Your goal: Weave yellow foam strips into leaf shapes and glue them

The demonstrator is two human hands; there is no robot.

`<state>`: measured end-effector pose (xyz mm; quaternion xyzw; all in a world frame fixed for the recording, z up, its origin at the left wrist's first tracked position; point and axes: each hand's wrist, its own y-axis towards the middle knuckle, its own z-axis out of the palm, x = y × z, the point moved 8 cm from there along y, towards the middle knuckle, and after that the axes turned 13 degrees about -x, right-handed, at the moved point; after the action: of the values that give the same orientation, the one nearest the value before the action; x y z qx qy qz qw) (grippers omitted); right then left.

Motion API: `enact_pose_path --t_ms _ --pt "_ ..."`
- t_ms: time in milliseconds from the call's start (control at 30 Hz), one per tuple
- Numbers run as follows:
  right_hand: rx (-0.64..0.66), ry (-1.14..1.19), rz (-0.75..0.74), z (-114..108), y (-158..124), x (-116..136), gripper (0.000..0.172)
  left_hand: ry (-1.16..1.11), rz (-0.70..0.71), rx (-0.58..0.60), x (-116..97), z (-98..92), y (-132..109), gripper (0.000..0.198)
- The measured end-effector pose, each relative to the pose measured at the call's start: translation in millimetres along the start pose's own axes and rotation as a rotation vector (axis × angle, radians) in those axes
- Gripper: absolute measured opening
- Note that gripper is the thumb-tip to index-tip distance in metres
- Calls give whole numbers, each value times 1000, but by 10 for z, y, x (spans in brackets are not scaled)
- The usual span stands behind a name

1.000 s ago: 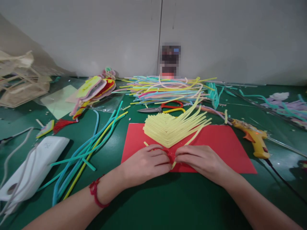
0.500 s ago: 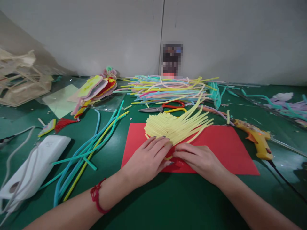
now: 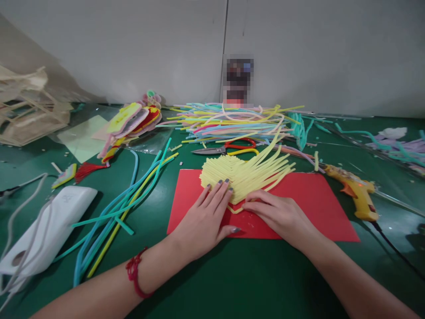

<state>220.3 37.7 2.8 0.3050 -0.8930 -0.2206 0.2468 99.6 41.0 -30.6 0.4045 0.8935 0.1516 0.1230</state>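
Observation:
A pale yellow piece of pipe cleaners [image 3: 247,177], laid side by side in a herringbone with loose ends fanning right, rests on a red sheet [image 3: 312,208]. My left hand [image 3: 207,219] lies flat on the piece's lower left, fingers stretched out and thumb apart. Just below the piece runs a bent pale yellow pipe cleaner [image 3: 236,211], its point towards me. At that strip's right side my right hand [image 3: 282,217] is closed in a pinch; the fingertips partly hide what they grip.
Red-and-yellow-handled scissors [image 3: 229,149] lie behind the sheet, before a heap of coloured pipe cleaners [image 3: 232,124]. A yellow glue gun [image 3: 357,192] with a cord is at right. Blue, green and yellow pipe cleaners [image 3: 128,206] and a white power strip [image 3: 56,226] lie left.
My left hand has flattened, its fingers reaching farther up onto the yellow piece. My right hand has shifted slightly right and up, and the bent strip below the piece now shows more.

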Motion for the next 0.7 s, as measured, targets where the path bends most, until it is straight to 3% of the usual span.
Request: enact_pose_path --t_ms 433,700 --pt "-53 60 174 -4 -27 -190 24 -40 4 50 2 31 11 72" --pt "-66 90 195 35 -28 -184 18 -29 24 37 -11 5 25 73"
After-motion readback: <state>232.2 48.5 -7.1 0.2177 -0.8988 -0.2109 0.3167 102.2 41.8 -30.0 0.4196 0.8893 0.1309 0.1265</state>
